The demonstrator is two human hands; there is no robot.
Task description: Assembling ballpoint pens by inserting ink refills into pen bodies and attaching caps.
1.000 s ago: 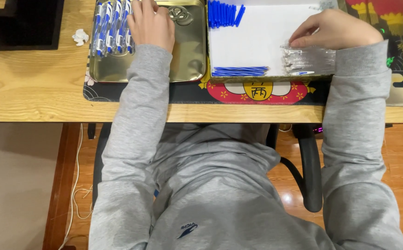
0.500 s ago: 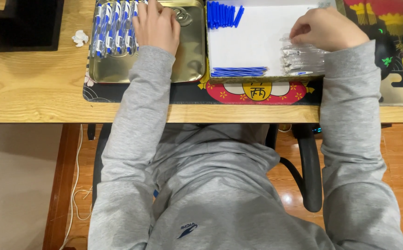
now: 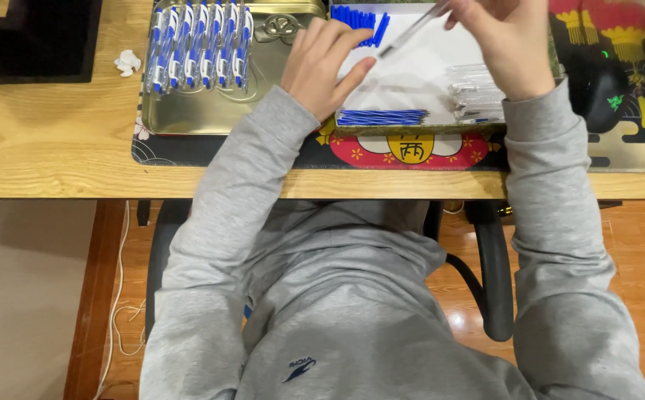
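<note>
- The right hand (image 3: pixel 506 41) pinches the upper end of a clear pen barrel (image 3: pixel 411 31) between thumb and fingertips, the other fingers curled in; the barrel slants down and leftward over the white sheet (image 3: pixel 419 78).
- The left hand (image 3: pixel 321 65) hovers just beside the barrel's lower tip with its fingers loosely spread and slightly bent, gripping nothing that can be seen.
- On the white sheet lie a bundle of blue refills (image 3: pixel 382 117) near its front edge, a heap of blue caps (image 3: pixel 359 18) at its far left corner, and a pile of clear barrels (image 3: pixel 474 92) under the right wrist.
- Left of the sheet sits a gold metal tray (image 3: pixel 204 111) holding a row of assembled blue-and-white pens (image 3: pixel 200 44).
- Both rest on a patterned mat (image 3: pixel 411 148) on the wooden desk (image 3: pixel 48 141); a crumpled white scrap (image 3: pixel 126 62) lies left of the tray.
</note>
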